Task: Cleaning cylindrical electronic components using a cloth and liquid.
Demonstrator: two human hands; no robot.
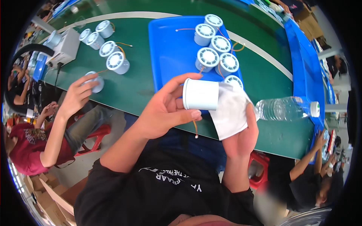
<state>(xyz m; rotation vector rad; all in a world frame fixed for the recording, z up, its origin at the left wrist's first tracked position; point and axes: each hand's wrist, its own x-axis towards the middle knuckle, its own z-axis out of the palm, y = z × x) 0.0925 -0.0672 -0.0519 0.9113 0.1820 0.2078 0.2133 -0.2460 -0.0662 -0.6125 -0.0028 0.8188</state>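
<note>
Left hand (160,111): clamped on a white cylinder (201,95), thumb below, fingers above and behind. I have it on its side in front of me, over the near edge of the tray. An orange lead (195,130) with a small pale plug hangs below my thumb.

Right hand (243,139): gripping a white cloth (230,115), thumb across its front, my other fingers mostly hidden behind it. Cloth sits at the right end of the cylinder; whether they touch, I cannot tell.

Blue tray (162,41): left part bare. Six pale slotted-top units (207,57) crowd its right side, the nearest partly covered by the cloth. Thin red and orange wires trail from several.

Clear bottle (281,109): white cap on, right of the cloth. Contents hard to make out; upright or lying, can't say from this angle.

Blue bin (301,71): long, along the table's right edge.

Left on the green table (139,81): more pale units, one under a co-worker's hand (77,96). Cardboard boxes (69,197) stand on the floor, lower left; insides unclear.
</note>
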